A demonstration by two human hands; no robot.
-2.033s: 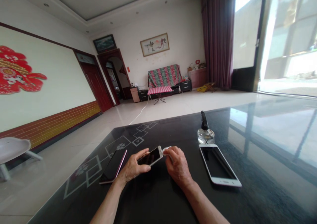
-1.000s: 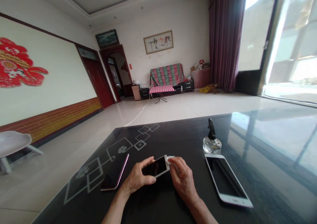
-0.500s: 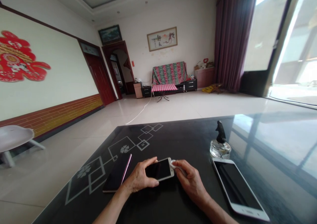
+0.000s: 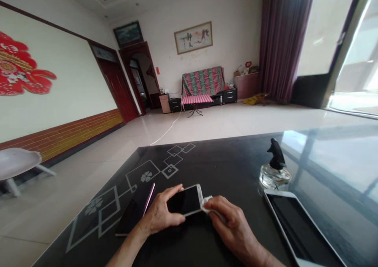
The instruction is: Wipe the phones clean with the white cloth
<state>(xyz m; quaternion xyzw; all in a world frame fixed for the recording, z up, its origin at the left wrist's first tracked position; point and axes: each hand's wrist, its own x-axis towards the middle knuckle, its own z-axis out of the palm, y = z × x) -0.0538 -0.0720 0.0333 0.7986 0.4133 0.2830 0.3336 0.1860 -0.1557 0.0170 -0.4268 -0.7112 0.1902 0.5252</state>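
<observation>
My left hand grips a small white-edged phone by its sides, tilted a little above the black glass table. My right hand is closed on a small white wipe pressed against the phone's right end. A dark phone with a pink edge lies flat just left of my left hand.
A large white phone lies face up at the right. Behind it stands a small clear spray bottle with a black top. A white chair is at the left on the tiled floor. A covered sofa stands at the far wall.
The view has turned left and tilted, so the bottle and the large phone slid right. My right hand has shifted the wipe along the phone's right end; my left hand keeps its hold.
</observation>
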